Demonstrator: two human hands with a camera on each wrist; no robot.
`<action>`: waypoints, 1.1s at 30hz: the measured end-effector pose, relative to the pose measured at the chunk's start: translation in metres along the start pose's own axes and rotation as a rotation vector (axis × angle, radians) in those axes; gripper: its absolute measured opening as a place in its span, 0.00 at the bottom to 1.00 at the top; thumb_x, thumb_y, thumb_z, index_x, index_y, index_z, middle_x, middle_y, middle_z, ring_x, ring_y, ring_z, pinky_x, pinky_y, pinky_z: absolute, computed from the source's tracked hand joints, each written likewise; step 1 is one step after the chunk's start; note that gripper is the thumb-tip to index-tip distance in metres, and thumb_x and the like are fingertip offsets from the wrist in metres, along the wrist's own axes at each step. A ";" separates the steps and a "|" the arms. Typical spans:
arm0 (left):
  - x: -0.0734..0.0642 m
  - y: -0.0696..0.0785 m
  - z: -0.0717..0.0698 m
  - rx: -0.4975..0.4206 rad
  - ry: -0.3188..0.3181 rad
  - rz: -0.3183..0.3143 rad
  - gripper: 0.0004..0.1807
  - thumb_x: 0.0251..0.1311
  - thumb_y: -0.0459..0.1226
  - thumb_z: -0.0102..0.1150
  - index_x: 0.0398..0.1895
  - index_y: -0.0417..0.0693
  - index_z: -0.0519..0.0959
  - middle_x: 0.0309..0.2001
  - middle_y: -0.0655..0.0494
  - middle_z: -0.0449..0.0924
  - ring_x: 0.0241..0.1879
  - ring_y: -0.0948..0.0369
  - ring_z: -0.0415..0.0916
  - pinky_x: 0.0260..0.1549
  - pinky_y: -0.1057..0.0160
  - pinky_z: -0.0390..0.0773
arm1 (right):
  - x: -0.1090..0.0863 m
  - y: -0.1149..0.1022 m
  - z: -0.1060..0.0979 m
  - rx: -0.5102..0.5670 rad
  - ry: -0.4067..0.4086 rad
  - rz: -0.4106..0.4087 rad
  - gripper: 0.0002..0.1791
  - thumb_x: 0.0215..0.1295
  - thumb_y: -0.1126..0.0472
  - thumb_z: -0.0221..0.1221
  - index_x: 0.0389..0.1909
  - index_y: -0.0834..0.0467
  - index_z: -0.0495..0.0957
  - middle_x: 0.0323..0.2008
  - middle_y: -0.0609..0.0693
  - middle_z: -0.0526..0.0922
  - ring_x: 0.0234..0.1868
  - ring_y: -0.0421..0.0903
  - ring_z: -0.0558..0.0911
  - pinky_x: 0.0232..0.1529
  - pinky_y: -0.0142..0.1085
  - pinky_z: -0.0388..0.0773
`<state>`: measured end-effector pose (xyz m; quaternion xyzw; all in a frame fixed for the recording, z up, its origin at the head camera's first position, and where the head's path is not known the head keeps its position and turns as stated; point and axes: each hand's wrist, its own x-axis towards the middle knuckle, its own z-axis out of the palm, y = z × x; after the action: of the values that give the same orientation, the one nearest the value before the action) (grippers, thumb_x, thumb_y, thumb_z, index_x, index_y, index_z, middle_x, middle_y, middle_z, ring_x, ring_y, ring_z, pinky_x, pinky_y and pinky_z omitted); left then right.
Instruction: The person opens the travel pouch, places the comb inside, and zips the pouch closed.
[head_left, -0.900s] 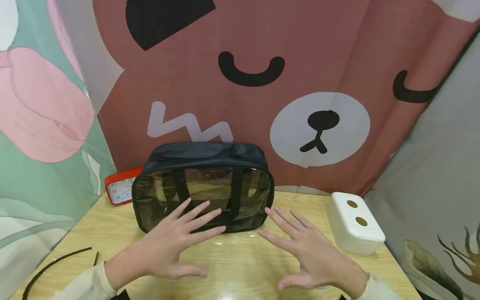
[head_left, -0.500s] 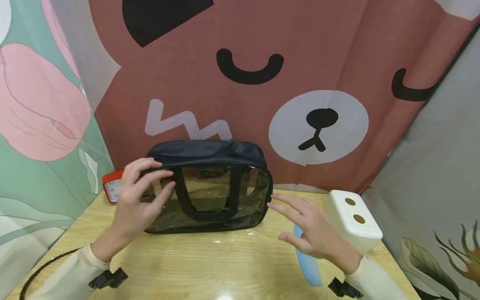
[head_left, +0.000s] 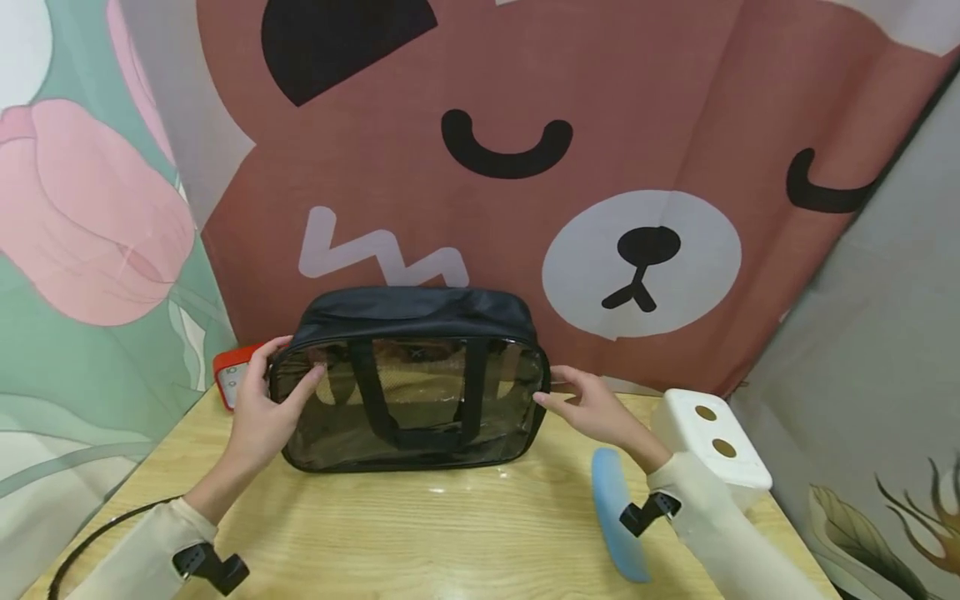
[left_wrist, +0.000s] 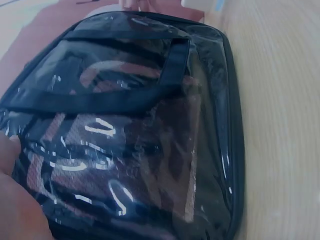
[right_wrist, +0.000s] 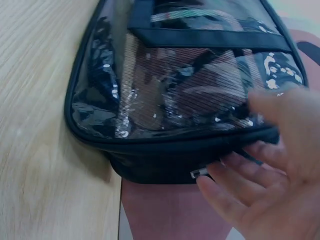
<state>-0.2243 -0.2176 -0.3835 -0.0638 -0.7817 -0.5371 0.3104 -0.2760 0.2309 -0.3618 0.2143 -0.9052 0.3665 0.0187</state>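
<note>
Bag [head_left: 431,383]: upright toward the back of the table [head_left: 450,533].
Left hand [head_left: 262,412]: straddles its left end, thumb over the see-through panel [head_left: 322,425] — cannot tell whether it pinches.
Right hand [head_left: 596,410]: fingers spread by the zipper pull [right_wrist: 199,173].
Nearby: red clock [head_left: 228,371], blue curved piece [head_left: 617,517], white box [head_left: 715,427].

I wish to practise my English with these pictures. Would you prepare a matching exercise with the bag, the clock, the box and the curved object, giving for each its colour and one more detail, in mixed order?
Column one
1. bag
2. clock
3. box
4. curved object

Column two
A. light blue, lying on the table
B. white, with two round brown marks on top
C. dark, with a see-through front, between the left hand and the right hand
D. red-rimmed, partly hidden

Right pairs: 1-C, 2-D, 3-B, 4-A
</note>
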 end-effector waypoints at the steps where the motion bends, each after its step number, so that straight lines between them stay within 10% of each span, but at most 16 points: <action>1: -0.001 -0.001 -0.002 -0.004 -0.015 -0.009 0.31 0.66 0.35 0.67 0.70 0.47 0.68 0.53 0.74 0.72 0.50 0.75 0.73 0.45 0.80 0.72 | 0.001 0.001 0.003 -0.021 0.019 -0.003 0.31 0.72 0.46 0.62 0.69 0.59 0.72 0.65 0.62 0.78 0.62 0.61 0.83 0.54 0.52 0.84; 7: -0.003 -0.006 -0.009 -0.030 -0.035 -0.055 0.19 0.67 0.34 0.66 0.57 0.39 0.73 0.42 0.73 0.76 0.39 0.73 0.76 0.33 0.77 0.79 | 0.003 0.001 0.011 -0.107 0.217 -0.112 0.06 0.68 0.55 0.68 0.38 0.54 0.85 0.37 0.52 0.89 0.34 0.47 0.88 0.34 0.37 0.83; 16: 0.001 -0.007 -0.011 -0.039 -0.028 -0.069 0.11 0.65 0.33 0.68 0.43 0.36 0.78 0.35 0.72 0.77 0.32 0.71 0.76 0.29 0.74 0.79 | -0.008 -0.003 0.009 -0.163 0.238 -0.176 0.05 0.68 0.59 0.67 0.32 0.55 0.84 0.27 0.48 0.86 0.19 0.33 0.74 0.25 0.31 0.71; 33: -0.009 0.006 -0.018 -0.003 -0.124 -0.042 0.09 0.67 0.36 0.67 0.39 0.40 0.78 0.30 0.69 0.79 0.28 0.66 0.76 0.25 0.67 0.77 | -0.054 -0.016 -0.005 -0.128 0.184 -0.182 0.03 0.66 0.61 0.69 0.31 0.52 0.86 0.27 0.45 0.88 0.24 0.29 0.83 0.25 0.31 0.76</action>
<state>-0.2069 -0.2290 -0.3800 -0.0809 -0.7996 -0.5399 0.2500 -0.2215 0.2439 -0.3580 0.2595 -0.8980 0.3229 0.1483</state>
